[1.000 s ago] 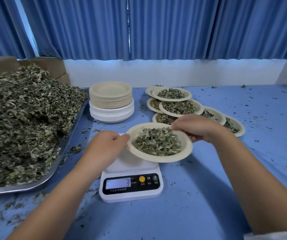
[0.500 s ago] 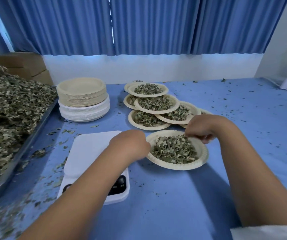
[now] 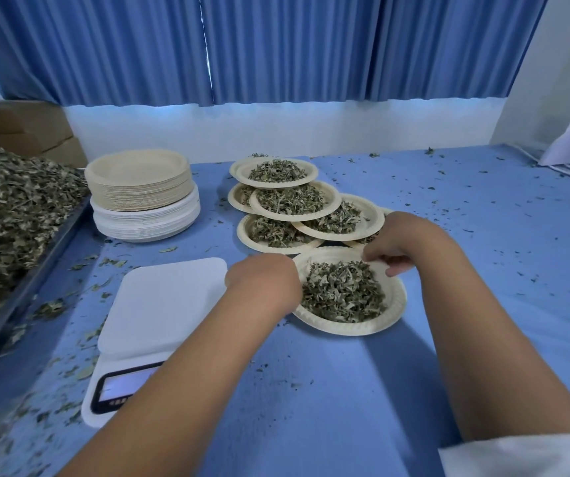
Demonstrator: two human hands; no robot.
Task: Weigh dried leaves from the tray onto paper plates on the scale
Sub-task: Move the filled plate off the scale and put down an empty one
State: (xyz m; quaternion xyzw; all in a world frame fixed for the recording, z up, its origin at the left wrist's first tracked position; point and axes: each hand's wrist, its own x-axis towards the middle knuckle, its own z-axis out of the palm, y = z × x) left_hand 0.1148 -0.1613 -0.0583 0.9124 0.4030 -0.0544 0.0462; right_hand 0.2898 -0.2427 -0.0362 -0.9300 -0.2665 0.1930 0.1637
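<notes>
At the near right edge a white sleeve shows, and both bare forearms reach forward over the blue bench. Near left stands the white scale. Its platform is bare and its display is lit, but half hidden by the left forearm and unreadable.

Just right of the scale, a paper plate heaped with dried leaves sits low over the bench. Whether it rests on the surface or hangs just above it cannot be told. The left hand is closed over the plate's left rim, its fingers curled under the knuckles and out of sight. The right hand pinches the far rim, fingers bent over the edge and thumb below.

Touching that plate's far side is a cluster of filled plates, overlapping one another, each carrying leaves. Left of them stands a stack of empty plates, tan ones on top of white.

Along the left edge the metal tray holds a tall heap of leaves, and leaf crumbs are scattered across the bench. Beyond are cardboard boxes and blue curtains.
</notes>
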